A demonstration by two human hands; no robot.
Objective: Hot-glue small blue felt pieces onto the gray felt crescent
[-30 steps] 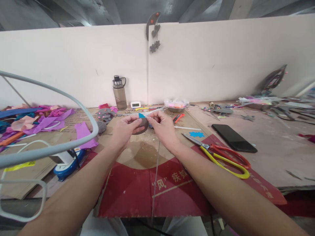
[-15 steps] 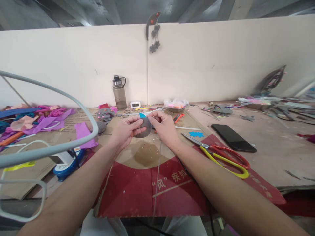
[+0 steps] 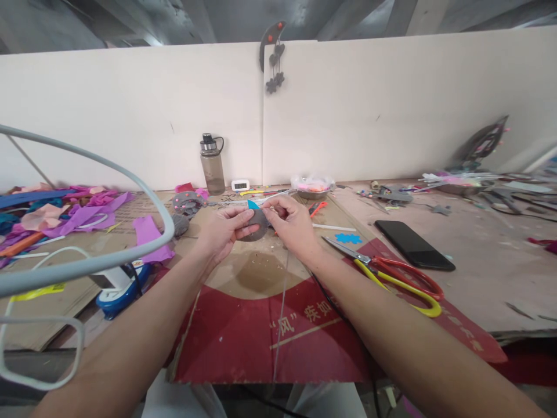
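Over the cardboard, my left hand point(image 3: 217, 232) pinches a rounded dark grey piece point(image 3: 257, 227) between thumb and fingers. A pointed bit of blue felt-like material point(image 3: 252, 205) sticks up at that piece's top edge, beside my left thumb. My right hand point(image 3: 292, 223) is closed at the right upper edge of the same grey piece, fingertips together. Whether the right fingertips also grip something small is hidden. Right of my hands lie a blue scalloped cutout point(image 3: 348, 238) and large scissors point(image 3: 391, 274) with red and yellow handles.
A black phone point(image 3: 414, 245) lies to the right. At the back stand a water bottle point(image 3: 212, 165), a small white timer point(image 3: 240, 185) and a plastic-wrapped bowl point(image 3: 312, 184). Coloured fabric scraps point(image 3: 82, 215) cover the left. A grey tube point(image 3: 130, 174) arches across the left foreground.
Almost nothing differs. My right hand has shifted very slightly at the grey piece's edge, and the whole view has moved a touch.
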